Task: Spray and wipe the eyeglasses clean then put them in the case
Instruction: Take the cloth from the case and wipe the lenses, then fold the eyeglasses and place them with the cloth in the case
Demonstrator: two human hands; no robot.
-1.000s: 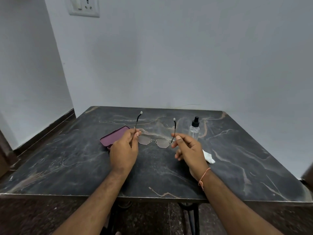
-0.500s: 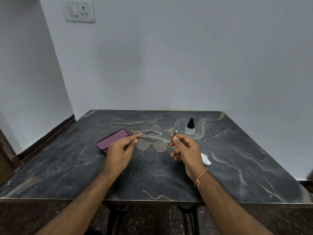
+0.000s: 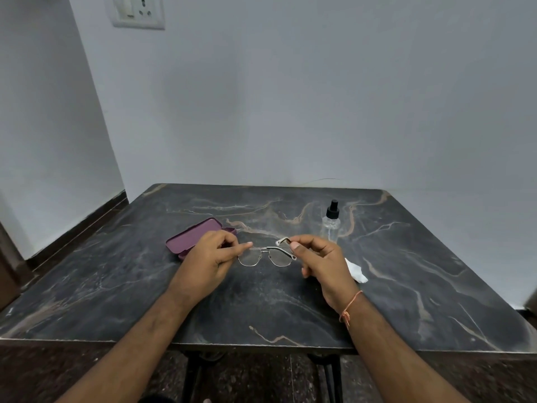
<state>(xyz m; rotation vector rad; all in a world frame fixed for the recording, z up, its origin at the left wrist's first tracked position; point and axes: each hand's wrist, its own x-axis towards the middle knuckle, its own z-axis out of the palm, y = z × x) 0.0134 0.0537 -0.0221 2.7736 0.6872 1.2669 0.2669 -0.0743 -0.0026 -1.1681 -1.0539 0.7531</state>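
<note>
A: Where are the eyeglasses (image 3: 265, 256) right now?

B: Centre of the frame, held just above the table (image 3: 290, 309) between both hands. The left hand (image 3: 207, 263) pinches the left end of the frame; the right hand (image 3: 322, 261) pinches the right end, thumb on a temple that looks folded across the lenses.

A: And the case (image 3: 194, 237)?

B: Open, lying left of centre, just behind the left hand. The spray bottle (image 3: 331, 221) stands upright behind the right hand, and a white cloth (image 3: 355, 270) peeks out at the right of that hand.

A: What might go wrong?

B: I'd judge the thin metal frame the weak point: squeezing or twisting while folding could bend a hinge. Fingertips straying onto the lenses would smudge them. The right elbow swinging toward the case might also tip the bottle.
</note>
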